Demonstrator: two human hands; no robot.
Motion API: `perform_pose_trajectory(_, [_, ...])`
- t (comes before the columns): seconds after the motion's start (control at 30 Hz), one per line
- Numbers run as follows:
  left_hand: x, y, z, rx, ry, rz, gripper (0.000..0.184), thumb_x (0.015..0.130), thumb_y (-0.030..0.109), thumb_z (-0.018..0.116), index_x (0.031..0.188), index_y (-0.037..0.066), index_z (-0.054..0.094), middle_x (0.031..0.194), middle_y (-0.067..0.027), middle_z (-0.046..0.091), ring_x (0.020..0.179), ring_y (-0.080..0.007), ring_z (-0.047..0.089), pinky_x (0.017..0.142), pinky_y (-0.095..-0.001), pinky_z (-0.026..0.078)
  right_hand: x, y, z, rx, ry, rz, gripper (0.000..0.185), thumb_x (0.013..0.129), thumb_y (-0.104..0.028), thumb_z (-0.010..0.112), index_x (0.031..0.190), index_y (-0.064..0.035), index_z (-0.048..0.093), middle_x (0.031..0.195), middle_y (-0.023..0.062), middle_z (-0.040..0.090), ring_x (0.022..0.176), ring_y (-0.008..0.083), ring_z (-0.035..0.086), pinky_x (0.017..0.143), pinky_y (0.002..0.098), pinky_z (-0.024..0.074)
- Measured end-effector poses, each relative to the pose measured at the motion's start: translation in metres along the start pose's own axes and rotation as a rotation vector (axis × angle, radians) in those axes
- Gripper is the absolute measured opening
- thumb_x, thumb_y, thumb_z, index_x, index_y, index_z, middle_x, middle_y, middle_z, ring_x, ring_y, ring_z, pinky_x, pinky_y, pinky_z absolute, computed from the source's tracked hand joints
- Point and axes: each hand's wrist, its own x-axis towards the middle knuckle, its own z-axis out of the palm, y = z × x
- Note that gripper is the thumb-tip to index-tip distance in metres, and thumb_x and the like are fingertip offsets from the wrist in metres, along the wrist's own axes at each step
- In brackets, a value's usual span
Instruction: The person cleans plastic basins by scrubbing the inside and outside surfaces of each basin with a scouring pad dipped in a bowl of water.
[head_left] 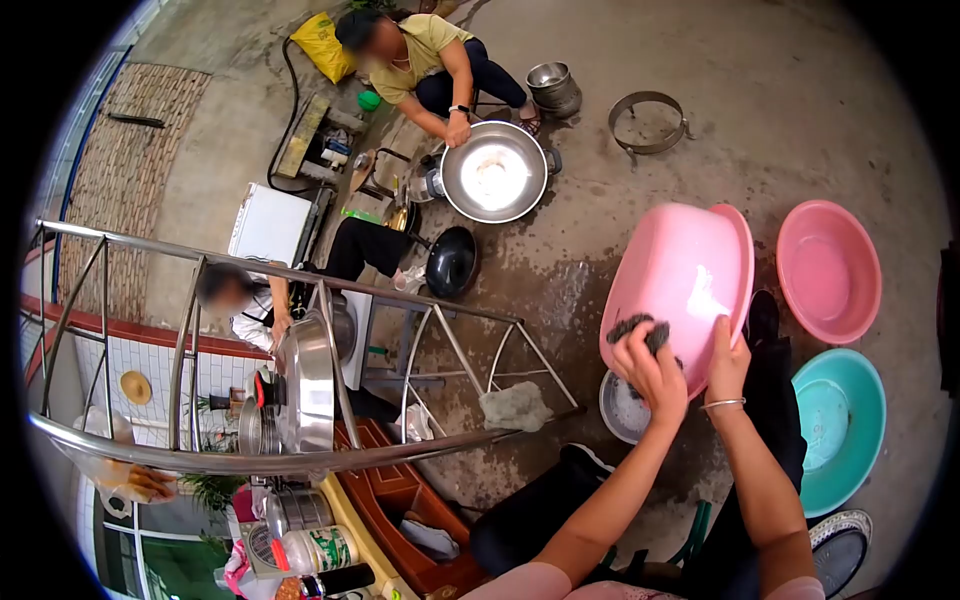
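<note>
A large pink basin (665, 262) is tipped up in front of me, its outer wall towards me. My left hand (652, 378) is closed on a dark scouring pad (637, 330) and presses it against the basin's side. With a bracelet on the wrist, my right hand (728, 362) grips the basin near its rim, fingers partly hidden behind it. A metal bowl (622, 408) with whitish contents sits on the floor just below, partly covered by my left hand and the basin.
On my right lie a second pink basin (815, 272) and a teal basin (868, 405). A metal railing (330, 458) crosses the left side, with a rag (515, 406) on it. Ahead, one person holds a wide metal pan (455, 190); another handles a large pot (312, 385). A black wok (453, 262) stands between.
</note>
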Motion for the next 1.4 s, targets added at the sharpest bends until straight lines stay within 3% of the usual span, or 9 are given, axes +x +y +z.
perform_pose_trajectory(0.17, [0.035,0.037,0.004,0.232,-0.45,0.385,0.026,0.08,0.017,0.057,0.105,0.01,0.06,0.103,-0.0114,0.054,0.098,-0.0312,0.051,0.084,-0.0427,0.038,0.002,0.011,-0.005,-0.15,-0.125,-0.048,0.034,0.099,-0.028,0.051,0.094,0.0035,0.063,0.08,0.0008,0.061,0.074,0.0063,0.05,0.065,0.0261,0.0454])
perform_pose_trajectory(0.37, [0.004,0.02,-0.027,0.183,-0.495,0.564,0.032,0.076,0.016,0.059,0.108,0.012,0.061,0.103,-0.0088,0.055,0.09,-0.0285,0.052,0.079,-0.0413,0.038,0.005,-0.013,-0.007,0.258,-0.074,0.233,0.038,0.097,-0.039,0.054,0.095,-0.0027,0.064,0.085,-0.0001,0.061,0.076,0.0077,0.054,0.069,0.0241,0.0454])
perform_pose_trajectory(0.53, [-0.037,-0.069,-0.043,0.163,-0.271,0.594,0.035,0.075,0.008,0.059,0.11,0.01,0.057,0.104,-0.0124,0.047,0.096,-0.0309,0.047,0.084,-0.0423,0.037,0.013,-0.029,-0.012,0.429,-0.066,0.349,0.053,0.096,-0.042,0.053,0.127,0.0014,0.051,0.121,0.0107,0.057,0.106,0.0192,0.057,0.092,0.0325,0.0457])
perform_pose_trajectory(0.63, [-0.032,-0.103,-0.039,0.014,-0.133,0.165,0.037,0.084,0.004,0.052,0.119,0.0,0.041,0.11,-0.0166,0.043,0.105,-0.033,0.042,0.097,-0.044,0.033,0.008,-0.04,-0.01,0.412,-0.08,0.331,0.058,0.095,-0.043,0.054,0.131,0.0027,0.047,0.128,0.0123,0.054,0.113,0.0216,0.054,0.098,0.0344,0.0424])
perform_pose_trajectory(0.77, [0.02,-0.13,-0.034,-0.824,0.01,-0.639,0.038,0.094,0.016,0.046,0.13,0.01,0.036,0.129,-0.0134,0.045,0.119,-0.024,0.046,0.102,-0.0387,0.037,0.009,-0.053,-0.013,0.464,-0.114,0.299,0.056,0.095,-0.04,0.056,0.128,0.0048,0.049,0.124,0.0107,0.057,0.11,0.019,0.055,0.096,0.0327,0.0424])
perform_pose_trajectory(0.83, [0.051,-0.136,-0.045,-0.914,-0.095,-0.772,0.043,0.099,0.024,0.042,0.138,0.012,0.031,0.132,-0.0129,0.048,0.119,-0.027,0.049,0.101,-0.0418,0.04,0.01,-0.047,-0.017,0.377,-0.222,0.278,0.063,0.095,-0.042,0.054,0.135,0.0044,0.042,0.131,0.012,0.052,0.119,0.0226,0.05,0.101,0.0362,0.0386])
perform_pose_trajectory(0.97, [0.111,-0.174,-0.061,-1.072,-0.366,-0.898,0.049,0.098,0.036,0.042,0.131,0.0,0.048,0.125,-0.0159,0.057,0.112,-0.0315,0.056,0.095,-0.0459,0.048,0.006,-0.044,-0.025,0.222,-0.289,0.235,0.044,0.094,-0.033,0.059,0.115,0.0047,0.059,0.107,0.0086,0.064,0.093,0.0134,0.059,0.083,0.0288,0.0474])
perform_pose_trajectory(1.03, [0.141,-0.209,-0.072,-1.021,-0.475,-0.948,0.047,0.097,0.029,0.04,0.131,-0.003,0.047,0.125,-0.0198,0.056,0.11,-0.0337,0.058,0.094,-0.0486,0.049,0.004,-0.044,-0.029,0.12,-0.403,0.182,0.034,0.094,-0.029,0.06,0.099,0.0041,0.065,0.089,0.0051,0.066,0.076,0.009,0.059,0.068,0.0254,0.0478])
perform_pose_trajectory(1.4, [0.235,-0.169,-0.094,-0.701,-0.517,-0.799,0.039,0.095,0.034,0.048,0.119,0.004,0.057,0.11,-0.0109,0.064,0.101,-0.026,0.062,0.087,-0.0401,0.052,-0.002,-0.065,-0.02,0.035,-0.462,0.139,0.033,0.092,-0.028,0.063,0.09,0.0056,0.067,0.078,0.0003,0.064,0.069,0.0063,0.055,0.062,0.0242,0.0465])
